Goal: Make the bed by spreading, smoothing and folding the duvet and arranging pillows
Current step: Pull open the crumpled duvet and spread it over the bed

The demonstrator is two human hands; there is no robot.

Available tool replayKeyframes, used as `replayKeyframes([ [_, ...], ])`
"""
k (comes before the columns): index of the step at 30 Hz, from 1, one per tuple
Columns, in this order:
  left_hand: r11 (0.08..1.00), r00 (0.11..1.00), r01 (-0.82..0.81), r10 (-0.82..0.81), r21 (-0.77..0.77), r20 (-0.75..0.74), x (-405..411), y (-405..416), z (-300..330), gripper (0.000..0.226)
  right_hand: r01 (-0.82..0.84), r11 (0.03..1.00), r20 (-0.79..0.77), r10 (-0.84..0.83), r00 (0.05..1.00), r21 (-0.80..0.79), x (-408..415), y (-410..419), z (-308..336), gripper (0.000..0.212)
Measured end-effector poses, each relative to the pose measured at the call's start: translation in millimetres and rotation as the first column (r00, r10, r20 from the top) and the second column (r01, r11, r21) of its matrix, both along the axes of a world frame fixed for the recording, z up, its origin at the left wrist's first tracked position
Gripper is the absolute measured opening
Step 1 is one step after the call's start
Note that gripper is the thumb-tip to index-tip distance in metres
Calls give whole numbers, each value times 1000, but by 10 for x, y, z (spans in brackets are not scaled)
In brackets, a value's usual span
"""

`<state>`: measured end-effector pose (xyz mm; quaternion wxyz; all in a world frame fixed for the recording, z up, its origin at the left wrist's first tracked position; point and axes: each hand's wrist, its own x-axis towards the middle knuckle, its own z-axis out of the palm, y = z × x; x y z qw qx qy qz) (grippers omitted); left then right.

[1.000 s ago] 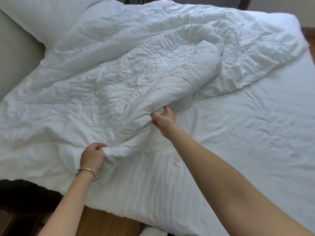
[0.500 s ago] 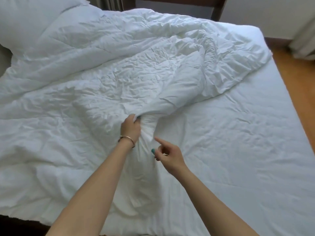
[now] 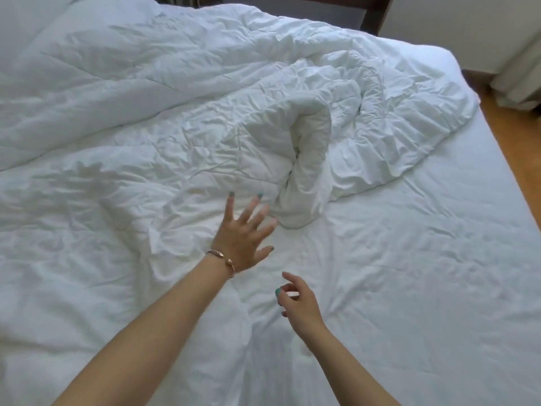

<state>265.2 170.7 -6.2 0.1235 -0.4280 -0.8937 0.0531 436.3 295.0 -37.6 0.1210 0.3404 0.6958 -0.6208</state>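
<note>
Released since the prior frame — left hand [image 3: 243, 238] now splayed flat, right hand [image 3: 298, 303] loosely curled, both empty. Duvet [image 3: 175, 127] lies bunched across the bed [image 3: 439, 259], rolled fold just beyond left hand. Recommend gripping that fold's edge — draw outward evenly.

The room is bright with soft daylight, and the white duvet [image 3: 175, 118] shows only gentle grey shadows in its wrinkles. The left hand [image 3: 243, 235] looks a bit smeary at the fingers. The picture bends at the edges, and nothing shines too hard.
</note>
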Motion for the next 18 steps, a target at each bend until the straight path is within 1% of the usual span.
replayKeyframes([
  [1,973,960,-202,219,-111,173,-49,-45,-103,73,-20,999,6,20,1000,32,-85,47,-70,37],
  [2,907,874,-364,411,-211,260,-141,-147,-262,87,-32,997,5,31,999,66,-179,100,-128,40],
  [3,848,802,-457,523,-267,289,-246,-281,-430,94,-30,994,0,30,1000,102,-286,158,-174,45],
  [4,815,749,-493,576,-305,328,-327,-388,-597,97,-14,991,-5,15,1000,134,-409,216,-221,51],
  [6,800,693,-488,599,-350,401,-424,-474,-817,100,40,986,-17,-38,999,160,-694,345,-351,68],
  [8,814,691,-479,581,-329,431,-450,-441,-962,105,59,988,-44,-53,998,143,-1000,469,-488,88],
  [10,819,695,-484,574,-309,432,-499,-410,-1072,108,3,990,-81,8,997,140,-1295,561,-615,100],
  [12,823,692,-486,569,-296,444,-590,-417,-1107,111,-59,985,-104,76,992,163,-1535,590,-700,101],
  [13,822,685,-488,570,-294,453,-624,-413,-1119,112,-62,983,-110,82,990,173,-1628,596,-738,101],
  [16,825,687,-468,565,-317,456,-677,-394,-1161,109,-7,985,-156,34,987,172,-1868,572,-760,98],
  [18,817,686,-475,576,-327,444,-684,-369,-1171,100,73,974,-212,-26,977,216,-1995,533,-720,89],
])
